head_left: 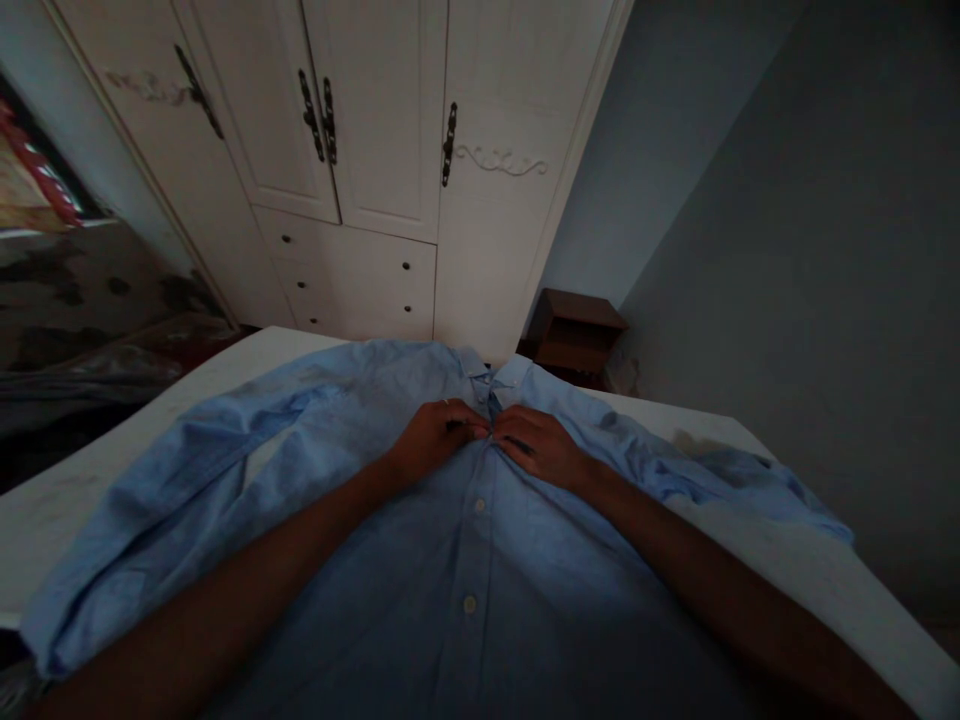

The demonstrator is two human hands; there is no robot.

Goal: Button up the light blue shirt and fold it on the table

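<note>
A light blue button-up shirt (420, 580) lies front side up, its sleeves spread to both sides and its collar (513, 371) at the far end. My left hand (437, 432) pinches the front placket just below the collar. Meeting it there, my right hand (541, 446) grips the other edge of the same opening. Fingertips of both hands nearly touch and hide the button or buttonhole between them. Lower on the placket, two pale buttons (470, 604) are fastened. Above the hands the neck opening stands apart.
The shirt rests on a white table (810, 570). Beyond the far edge stands a white wardrobe (487, 240) with dark handles. A brown wooden nightstand (581, 325) is by the grey wall at right. Dark bundled items (97, 380) lie at left.
</note>
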